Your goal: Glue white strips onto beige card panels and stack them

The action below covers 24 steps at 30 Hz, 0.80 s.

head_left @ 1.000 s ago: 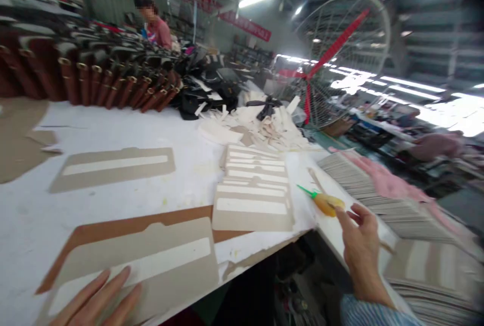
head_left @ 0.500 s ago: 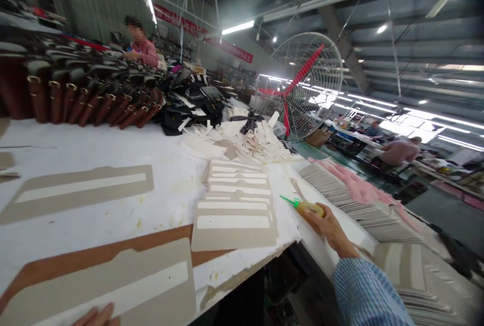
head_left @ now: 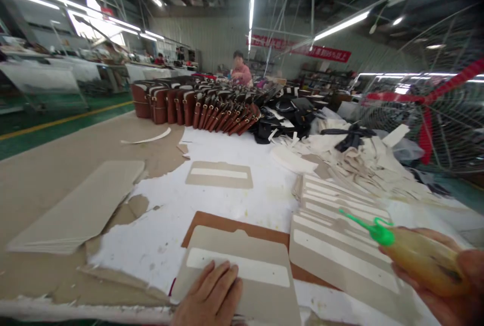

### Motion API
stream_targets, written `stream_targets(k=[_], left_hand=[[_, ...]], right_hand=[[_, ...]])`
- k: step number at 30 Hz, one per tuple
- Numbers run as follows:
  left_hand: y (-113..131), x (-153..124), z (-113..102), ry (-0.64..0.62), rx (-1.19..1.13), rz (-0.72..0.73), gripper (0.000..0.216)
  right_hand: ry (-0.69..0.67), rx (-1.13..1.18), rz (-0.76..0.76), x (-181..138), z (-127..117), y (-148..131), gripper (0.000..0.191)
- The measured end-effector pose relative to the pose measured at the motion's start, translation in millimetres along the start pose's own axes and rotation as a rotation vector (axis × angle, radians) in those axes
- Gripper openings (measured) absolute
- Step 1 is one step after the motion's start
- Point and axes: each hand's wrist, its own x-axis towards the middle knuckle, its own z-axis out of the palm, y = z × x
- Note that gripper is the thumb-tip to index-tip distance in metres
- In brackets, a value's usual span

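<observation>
Left hand: the left hand (head_left: pixel 209 294) is down flat at the near edge, fingers straight and close together. It presses on a grey card piece (head_left: pixel 260 250) and grips nothing.
Right hand: the right hand (head_left: pixel 454 302) sits low in the right corner, fingers and thumb curled round a squeeze bottle (head_left: pixel 423 263).
Bottle: it lies almost level in that grip, and its green nozzle (head_left: pixel 359 221) points left and a little up, above the fanned stack. The clear body shows yellowish-amber liquid inside, though how full it is cannot be told.
Card piece: a white strip (head_left: pixel 242 268) runs across it. It rests on a brown board (head_left: pixel 227 221), which lies on the white table cover (head_left: pixel 234 200).
Fanned stack: just right of the card, more grey pieces with white strips overlap in a fanned stack (head_left: pixel 333 225).
Further back: a single strip card (head_left: pixel 219 174) lies alone, with a pile of plain grey boards (head_left: pixel 79 205) well to the left.
Far end: a heap of cream offcuts (head_left: pixel 363 159) and a row of upright brown bags (head_left: pixel 196 106), with a person in pink (head_left: pixel 241 69) behind them.
Right edge: a caged fan (head_left: pixel 434 114) with red blades.
</observation>
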Motion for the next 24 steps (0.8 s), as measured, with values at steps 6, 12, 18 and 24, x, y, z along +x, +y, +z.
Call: stream_targets(k=[6, 12, 18, 24], left_hand=[[16.2, 4.6, -7.6, -0.042, -0.126, -0.126, 0.045], [17.0, 12.1, -7.6, 0.062, -0.103, -0.165, 0.041], [15.6, 15.6, -11.2, 0.063, -0.105, -0.154, 0.045], [17.4, 13.7, -8.9, 0.046, -0.107, -0.159, 0.047]], right_hand=[[-0.423, -0.239, -0.009, -45.0, 145.9, -55.5, 0.06], [-0.677, -0.332, -0.58, -64.0, 219.4, -65.9, 0.031], [-0.795, -0.3, -0.854, -60.4, 246.4, -67.6, 0.024], [-0.863, -0.289, -0.956, -61.6, 257.6, -69.7, 0.022]])
